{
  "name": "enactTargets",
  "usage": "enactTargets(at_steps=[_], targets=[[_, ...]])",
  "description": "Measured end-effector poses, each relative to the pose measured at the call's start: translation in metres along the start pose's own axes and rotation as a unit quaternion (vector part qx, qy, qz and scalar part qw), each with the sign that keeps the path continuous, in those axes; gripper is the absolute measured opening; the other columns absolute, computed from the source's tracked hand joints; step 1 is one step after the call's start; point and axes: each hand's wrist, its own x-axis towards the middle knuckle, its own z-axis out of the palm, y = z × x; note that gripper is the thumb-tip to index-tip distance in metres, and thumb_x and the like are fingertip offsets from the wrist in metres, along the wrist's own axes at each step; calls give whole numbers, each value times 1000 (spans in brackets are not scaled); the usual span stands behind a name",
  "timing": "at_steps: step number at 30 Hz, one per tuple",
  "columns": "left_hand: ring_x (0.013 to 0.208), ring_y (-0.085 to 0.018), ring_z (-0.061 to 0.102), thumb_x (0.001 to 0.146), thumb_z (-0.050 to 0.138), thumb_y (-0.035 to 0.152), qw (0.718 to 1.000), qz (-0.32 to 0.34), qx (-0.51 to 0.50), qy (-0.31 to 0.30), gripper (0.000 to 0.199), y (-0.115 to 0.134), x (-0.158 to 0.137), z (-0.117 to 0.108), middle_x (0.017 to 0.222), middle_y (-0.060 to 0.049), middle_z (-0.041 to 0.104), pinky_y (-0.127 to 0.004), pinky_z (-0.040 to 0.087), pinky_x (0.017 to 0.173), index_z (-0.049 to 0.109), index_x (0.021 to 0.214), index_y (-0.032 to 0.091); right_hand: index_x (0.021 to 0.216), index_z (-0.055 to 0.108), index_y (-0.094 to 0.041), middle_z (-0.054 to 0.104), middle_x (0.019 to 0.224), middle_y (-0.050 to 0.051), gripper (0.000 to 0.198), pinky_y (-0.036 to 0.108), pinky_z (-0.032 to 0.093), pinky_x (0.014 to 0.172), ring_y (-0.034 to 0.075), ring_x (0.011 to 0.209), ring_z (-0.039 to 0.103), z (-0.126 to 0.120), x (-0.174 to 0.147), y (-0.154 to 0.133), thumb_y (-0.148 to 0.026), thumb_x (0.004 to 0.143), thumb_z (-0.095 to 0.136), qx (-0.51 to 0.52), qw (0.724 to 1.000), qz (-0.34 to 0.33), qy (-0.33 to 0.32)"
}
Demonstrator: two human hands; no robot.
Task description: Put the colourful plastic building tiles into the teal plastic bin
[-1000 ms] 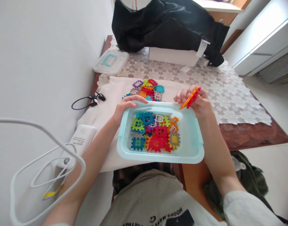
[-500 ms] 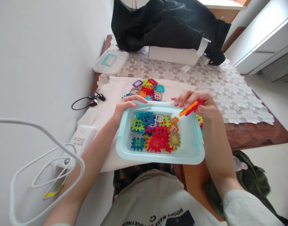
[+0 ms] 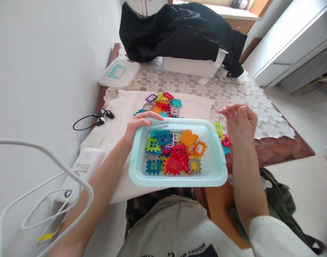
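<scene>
My left hand (image 3: 139,125) grips the far left rim of a light blue plastic bin (image 3: 217,180), fingers over the edge. Inside the bin lies a pile of notched plastic building tiles (image 3: 174,166) in red, blue, green, orange and grey, some with window shapes. An orange tile (image 3: 189,137) rests at the pile's back right. My right hand (image 3: 241,119) is raised to the right of the bin, holding nothing, fingers loosely bent and apart. Just below and left of it, more tiles (image 3: 225,140) lie on the table by the bin's right wall.
Behind the bin, another heap of tiles (image 3: 162,103) sits on a white cloth (image 3: 195,103). A clear lid (image 3: 119,74), black earphones (image 3: 99,117) and a white power strip (image 3: 87,162) lie leftward. A black cover (image 3: 185,35) drapes over a white box (image 3: 189,67). A white cable (image 3: 53,160) loops at left.
My right hand has let go of the orange and red tiles, which now lie in the bin, and has moved right, away from the rim. My left hand still holds the bin.
</scene>
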Motion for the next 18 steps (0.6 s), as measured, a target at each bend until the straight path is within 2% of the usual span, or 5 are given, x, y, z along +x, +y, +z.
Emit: enactTargets(at_steps=[4,9,13,16,18], targets=[[74,-20,66,65,69,26,1000,6,6,-6,28,-1,1,-1,90,-8,81,-26,52,60,88,84,18,115,76,-29,78,113,10,34,58,57,113,33,113,76,-48,-36,9,-57,98,68,-194,979,47,46],[70,-19,68,64,72,25,999,-12,-32,-12,29,-1,1,1,87,-8,81,-25,53,61,88,86,17,162,49,-34,45,174,14,77,66,33,134,40,163,41,-89,-80,11,-58,93,74,-424,889,33,-167],[69,-18,67,62,73,24,999,-19,-29,0,29,2,1,3,86,-7,80,-24,53,61,88,85,16,176,19,-42,5,189,9,101,71,17,137,41,175,8,-99,-98,22,-55,93,75,-456,823,56,-333],[68,-17,66,60,74,24,999,-20,-32,1,29,4,1,4,85,-7,80,-23,51,58,88,84,16,176,17,-43,8,189,9,100,75,14,135,43,174,11,-99,-94,37,-50,94,74,-473,805,23,-357],[67,-17,66,60,74,24,999,-23,-35,-2,30,4,1,3,83,-7,80,-23,51,57,89,84,16,174,24,-41,22,186,12,89,72,24,133,42,170,25,-98,-87,45,-46,98,69,-488,804,-21,-339]])
